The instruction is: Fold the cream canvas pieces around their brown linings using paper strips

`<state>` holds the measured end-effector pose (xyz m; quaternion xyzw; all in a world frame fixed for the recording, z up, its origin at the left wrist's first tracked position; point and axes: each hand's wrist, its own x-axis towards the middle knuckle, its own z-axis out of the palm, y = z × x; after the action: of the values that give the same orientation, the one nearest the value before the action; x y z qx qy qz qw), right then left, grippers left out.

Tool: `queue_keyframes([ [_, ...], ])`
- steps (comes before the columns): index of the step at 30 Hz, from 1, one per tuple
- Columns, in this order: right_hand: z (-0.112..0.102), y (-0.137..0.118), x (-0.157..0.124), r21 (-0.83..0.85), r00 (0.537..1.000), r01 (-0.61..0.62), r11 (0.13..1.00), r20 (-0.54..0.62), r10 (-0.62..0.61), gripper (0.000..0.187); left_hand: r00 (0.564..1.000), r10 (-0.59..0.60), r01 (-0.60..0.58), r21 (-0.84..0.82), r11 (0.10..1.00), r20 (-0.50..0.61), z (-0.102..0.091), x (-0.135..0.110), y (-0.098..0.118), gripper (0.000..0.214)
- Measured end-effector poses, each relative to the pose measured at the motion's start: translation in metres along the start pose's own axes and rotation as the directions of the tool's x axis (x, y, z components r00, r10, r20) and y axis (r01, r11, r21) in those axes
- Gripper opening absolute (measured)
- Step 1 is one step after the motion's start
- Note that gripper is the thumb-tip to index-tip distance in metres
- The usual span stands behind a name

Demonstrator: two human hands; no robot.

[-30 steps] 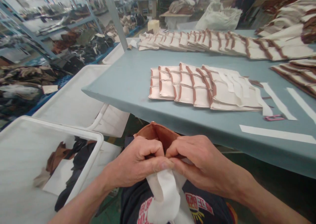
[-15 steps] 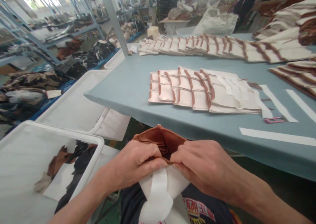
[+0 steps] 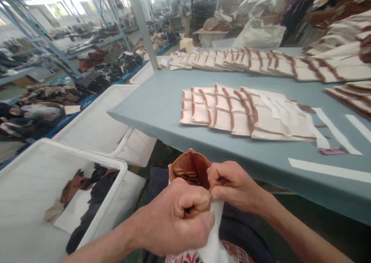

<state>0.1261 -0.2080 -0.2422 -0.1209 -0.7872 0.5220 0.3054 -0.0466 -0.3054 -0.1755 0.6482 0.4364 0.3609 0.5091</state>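
Observation:
Held low in front of me is a fabric pouch (image 3: 198,163) with brown lining and a pale outside, its mouth facing up. Brown folded layers show inside it. A white strip (image 3: 216,226) hangs down from its near right side. My right hand (image 3: 233,185) is closed in a pinch on the pouch's right rim, at the top of the strip. My left hand (image 3: 181,216) is closed like a fist, with thumb and forefinger on the strip's left edge. It covers the front of the pouch.
The blue-covered table (image 3: 162,96) bears overlapping cream-and-brown pieces (image 3: 220,108), loose white strips (image 3: 330,170) and a pink-handled tool (image 3: 332,151). A longer row of similar pieces (image 3: 246,62) lies behind. At left stands a white bin (image 3: 26,185) with fabric scraps.
Both hands gripped the pouch's near rim close together. Now my left hand is lower and closed by the strip, while the right has turned at the right rim. The view has shifted slightly.

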Motion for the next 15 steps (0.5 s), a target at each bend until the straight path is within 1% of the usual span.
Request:
queue_keyframes([
  [1,0.004,0.006,0.003,0.127,0.997,-0.081,0.989,-0.009,0.083,0.056,0.999,-0.003,0.0,-0.066,0.998,-0.048,0.002,0.002,0.002,0.031],
  [2,0.009,0.011,0.006,0.242,0.986,-0.158,0.957,-0.009,0.165,0.059,0.995,0.001,-0.014,-0.138,0.99,-0.101,0.004,0.005,0.004,0.033],
  [4,0.018,0.022,0.01,0.421,0.957,-0.27,0.866,0.02,0.289,0.061,0.979,0.01,-0.07,-0.289,0.955,-0.205,0.01,0.01,0.003,0.037],
  [6,0.026,0.034,0.011,0.529,0.935,-0.332,0.781,0.076,0.347,0.063,0.948,0.015,-0.132,-0.35,0.927,-0.317,0.016,0.013,-0.005,0.039],
  [7,0.029,0.04,0.011,0.549,0.926,-0.355,0.757,0.095,0.366,0.064,0.932,0.026,-0.154,-0.331,0.931,-0.363,0.017,0.013,-0.011,0.041],
  [9,0.033,0.05,0.009,0.522,0.909,-0.396,0.756,0.109,0.402,0.064,0.912,0.052,-0.165,-0.249,0.954,-0.407,0.019,0.01,-0.024,0.044],
  [11,0.035,0.053,0.008,0.424,0.908,-0.407,0.809,0.087,0.411,0.063,0.905,0.029,-0.122,-0.192,0.974,-0.424,0.017,0.002,-0.035,0.046],
  [13,0.036,0.05,0.009,0.276,0.923,-0.379,0.883,0.053,0.38,0.057,0.89,-0.032,-0.056,-0.178,0.982,-0.455,0.012,-0.008,-0.043,0.048],
  [15,0.035,0.046,0.014,0.101,0.945,-0.322,0.941,-0.027,0.327,0.042,0.86,-0.1,0.004,-0.189,0.982,-0.5,0.005,-0.019,-0.05,0.052],
])
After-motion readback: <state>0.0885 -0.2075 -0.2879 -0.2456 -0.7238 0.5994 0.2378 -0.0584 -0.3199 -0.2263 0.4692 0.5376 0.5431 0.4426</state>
